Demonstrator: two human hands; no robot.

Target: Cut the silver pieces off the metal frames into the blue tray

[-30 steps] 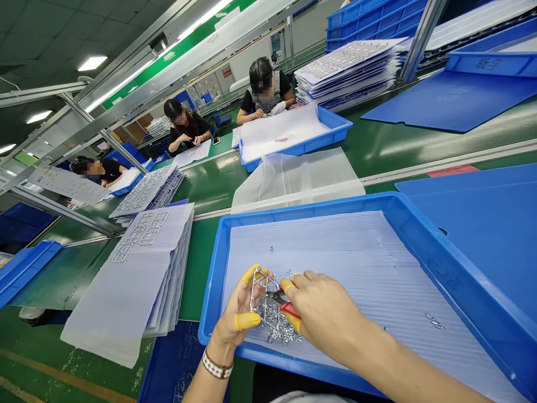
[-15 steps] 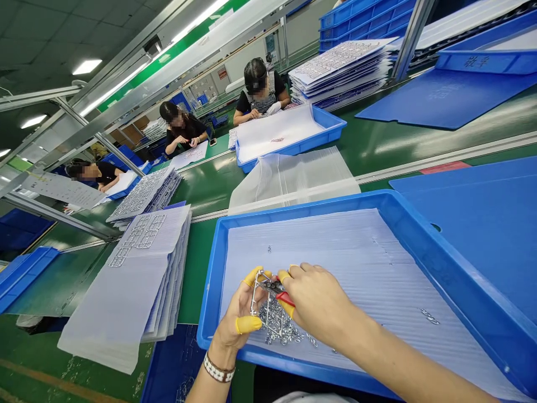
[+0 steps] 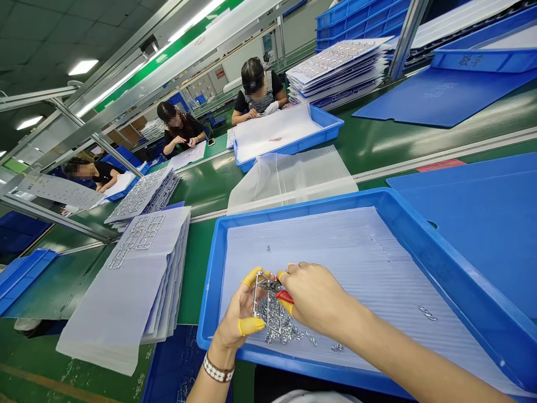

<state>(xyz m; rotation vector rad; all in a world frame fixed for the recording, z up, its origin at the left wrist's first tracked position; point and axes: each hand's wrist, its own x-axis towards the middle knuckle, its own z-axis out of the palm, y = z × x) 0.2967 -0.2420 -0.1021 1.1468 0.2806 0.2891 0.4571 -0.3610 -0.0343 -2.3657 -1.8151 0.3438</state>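
1. The left hand (image 3: 237, 319) is partly curled, fingers and thumb well apart, with the frame (image 3: 255, 302) held between their yellow-covered tips.
2. The right hand (image 3: 312, 291) is closed around the pliers (image 3: 285, 296); its fingers hide most of the red handles. The dark blades reach into the frame, too small to tell whether they are apart.
3. The frame hangs tilted over the near left part of the tray (image 3: 293, 207). Its right side is hard to make out against the shiny pile (image 3: 285, 327) below, and the fingers cover some of its far edge.
4. The pile lies on the white sheet (image 3: 327, 240), partly hidden by both hands; single pieces blur together.
5. A few loose parts (image 3: 427, 313) lie farther right on the sheet. The right forearm blocks part of the tray's near side.
6. On the tabletop (image 3: 200, 252), left of the tray, stands a stack (image 3: 117, 305) of sheets with silvery frames on top.
7. The blue board (image 3: 470, 207) at right is cut off by the picture's edge.
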